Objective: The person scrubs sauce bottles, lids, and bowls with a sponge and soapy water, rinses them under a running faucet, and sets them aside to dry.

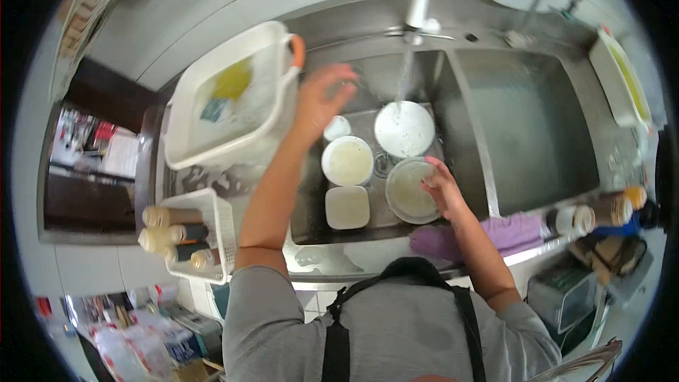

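Note:
My left hand [325, 99] is raised over the left side of the sink, slightly blurred, fingers apart and holding nothing. Close to it stands a white tub [181, 145] with an orange handle piece and water inside. My right hand [443, 187] hovers at the right rim of a round, clear container [407, 194], thumb and fingers apart. Tap water runs into a white round bowl [407, 131] just behind. On the sink floor also stand a round container [347, 161] of cloudy liquid, a squarish container [347, 208] and a small white cup [337, 128].
A white faucet [419, 7] rises at the back. A second basin [530, 127] holds water on the right. A purple cloth [513, 232] lies on the front edge, beside several bottles [573, 220]. A white basket [224, 230] with bottles stands front left.

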`<move>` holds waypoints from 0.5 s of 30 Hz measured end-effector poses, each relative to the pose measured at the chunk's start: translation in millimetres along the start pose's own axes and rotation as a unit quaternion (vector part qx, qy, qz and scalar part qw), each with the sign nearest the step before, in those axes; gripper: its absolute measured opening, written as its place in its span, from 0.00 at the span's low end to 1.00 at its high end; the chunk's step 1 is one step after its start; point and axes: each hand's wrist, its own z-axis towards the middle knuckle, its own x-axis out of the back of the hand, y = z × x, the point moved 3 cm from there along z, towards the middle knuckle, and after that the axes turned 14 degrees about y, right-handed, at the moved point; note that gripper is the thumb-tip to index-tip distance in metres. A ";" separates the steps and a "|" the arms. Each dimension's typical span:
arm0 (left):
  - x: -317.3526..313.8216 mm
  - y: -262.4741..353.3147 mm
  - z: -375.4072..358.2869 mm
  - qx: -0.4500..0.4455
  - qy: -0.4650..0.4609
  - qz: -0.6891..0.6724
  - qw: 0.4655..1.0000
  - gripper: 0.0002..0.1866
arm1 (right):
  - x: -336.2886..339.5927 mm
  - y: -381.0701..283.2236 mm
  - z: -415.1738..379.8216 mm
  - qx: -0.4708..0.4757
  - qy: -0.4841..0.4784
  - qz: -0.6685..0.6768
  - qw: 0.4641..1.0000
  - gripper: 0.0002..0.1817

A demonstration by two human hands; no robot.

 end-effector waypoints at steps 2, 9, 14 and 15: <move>58.7 -61.3 25.0 0.051 0.145 0.067 0.986 0.10 | -3.4 -5.5 -7.2 0.254 0.098 -0.399 0.876 0.29; 216.0 -224.4 26.9 0.328 0.108 0.537 0.770 0.53 | -26.0 -47.8 -53.6 0.338 0.071 -0.350 0.871 0.38; 227.5 -315.2 1.7 0.431 -0.149 0.210 0.865 0.45 | -56.7 -88.5 -104.1 0.519 0.073 -0.313 0.792 0.35; 218.4 -310.9 4.5 0.421 -0.222 0.267 0.838 0.40 | -58.9 -90.8 -108.9 0.519 0.085 -0.310 0.792 0.35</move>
